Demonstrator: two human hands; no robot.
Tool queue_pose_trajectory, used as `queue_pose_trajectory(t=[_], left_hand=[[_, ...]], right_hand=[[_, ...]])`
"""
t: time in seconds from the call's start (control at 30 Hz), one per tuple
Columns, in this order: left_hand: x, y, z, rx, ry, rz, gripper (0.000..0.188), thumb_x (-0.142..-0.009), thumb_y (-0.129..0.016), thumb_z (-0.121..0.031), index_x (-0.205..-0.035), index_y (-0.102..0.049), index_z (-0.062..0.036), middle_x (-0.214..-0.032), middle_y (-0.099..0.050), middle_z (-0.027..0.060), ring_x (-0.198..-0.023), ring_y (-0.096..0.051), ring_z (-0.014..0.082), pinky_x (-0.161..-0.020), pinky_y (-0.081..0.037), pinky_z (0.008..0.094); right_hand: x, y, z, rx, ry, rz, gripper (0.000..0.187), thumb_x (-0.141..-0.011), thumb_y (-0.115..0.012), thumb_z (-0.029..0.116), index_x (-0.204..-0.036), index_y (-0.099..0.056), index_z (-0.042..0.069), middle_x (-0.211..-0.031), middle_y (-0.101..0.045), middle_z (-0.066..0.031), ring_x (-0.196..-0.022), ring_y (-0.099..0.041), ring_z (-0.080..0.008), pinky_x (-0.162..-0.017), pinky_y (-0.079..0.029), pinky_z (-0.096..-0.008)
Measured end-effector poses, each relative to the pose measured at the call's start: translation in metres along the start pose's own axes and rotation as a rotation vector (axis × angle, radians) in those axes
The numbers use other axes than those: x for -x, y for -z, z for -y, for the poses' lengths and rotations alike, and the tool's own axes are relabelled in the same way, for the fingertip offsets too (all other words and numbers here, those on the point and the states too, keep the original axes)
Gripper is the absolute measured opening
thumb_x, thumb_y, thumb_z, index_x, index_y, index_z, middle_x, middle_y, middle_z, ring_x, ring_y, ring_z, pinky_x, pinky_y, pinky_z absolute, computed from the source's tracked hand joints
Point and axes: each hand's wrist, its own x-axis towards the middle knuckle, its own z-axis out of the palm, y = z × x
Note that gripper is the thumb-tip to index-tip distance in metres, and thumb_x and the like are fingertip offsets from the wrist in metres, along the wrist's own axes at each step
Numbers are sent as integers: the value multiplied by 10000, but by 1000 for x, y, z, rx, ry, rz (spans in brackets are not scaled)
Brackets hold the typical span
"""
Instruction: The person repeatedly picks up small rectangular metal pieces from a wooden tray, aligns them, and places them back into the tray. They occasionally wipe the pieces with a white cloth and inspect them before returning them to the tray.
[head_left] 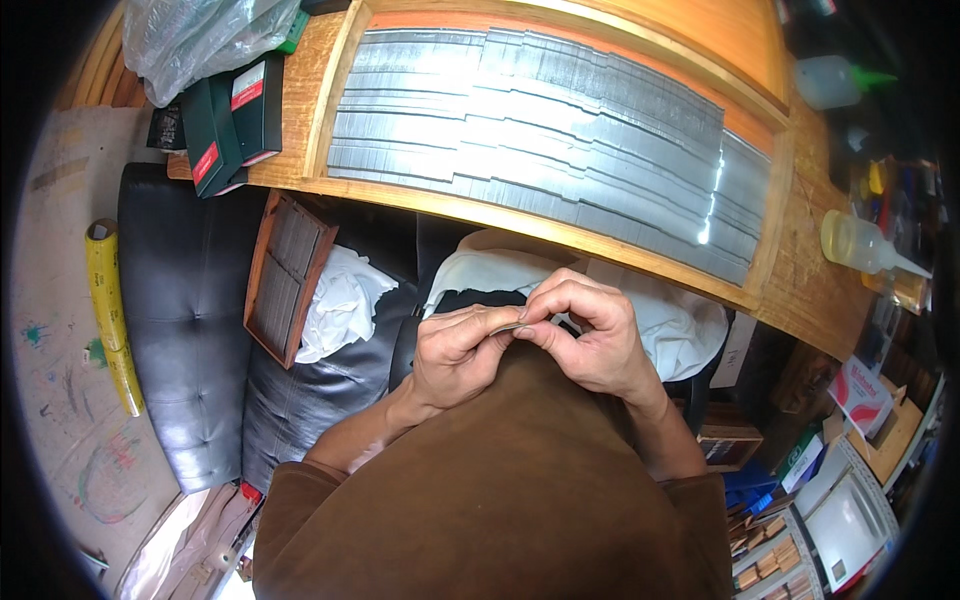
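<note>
Close in front of my body, both hands meet at the fingertips around a small, thin, greyish piece (516,326), mostly hidden by the fingers. My left hand (452,348) pinches one end between thumb and fingers. At the other end, my right hand (598,338) is closed on it with thumb and forefinger. Just beyond the hands stands a wooden tray (480,205) packed with rows of thin grey metal strips (420,120). White cloth (685,325) lies below the tray's near edge, behind my right hand.
Left, a small wooden box (268,300) of grey strips and a crumpled white cloth (345,305) rest on a black padded seat (190,330). Dark green boxes (257,105) and a plastic bag (200,40) sit at the back left. Squeeze bottles (860,242) stand right.
</note>
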Motion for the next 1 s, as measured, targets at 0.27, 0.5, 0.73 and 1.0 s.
queue_pose_trajectory(t=[0.27,0.5,0.73,1.0], left_hand=[[0,0,-2,-22,-5,5,251,-843,-732,104,-1076,-744,13,-937,-789,139,-776,-770,235,-687,-606,299],[-1,-2,-2,-15,-11,-15,239,-845,-759,92,-1071,-742,14,-930,-788,138,-746,-760,224,-656,-594,296],[2,-2,2,15,-18,-5,224,-871,-725,128,-1085,-737,62,-916,-781,171,-783,-769,213,-691,-580,273],[1,-2,1,24,-8,-2,242,-874,-737,120,-1108,-743,60,-909,-781,166,-777,-767,202,-676,-573,262]], right_hand=[[1,-1,-2,-11,-8,-6,126,-828,-789,-55,-896,-694,-10,-862,-706,-91,-766,-675,-191,-697,-534,-299],[2,-2,0,-36,-16,-19,130,-832,-757,-77,-909,-674,-14,-867,-696,-95,-775,-676,-202,-701,-535,-305],[0,-1,7,92,33,7,129,-841,-730,-96,-915,-665,-14,-894,-691,-114,-803,-683,-236,-714,-544,-321],[2,-2,5,100,51,-21,131,-836,-722,-99,-923,-668,-17,-899,-684,-122,-808,-683,-239,-717,-546,-323]])
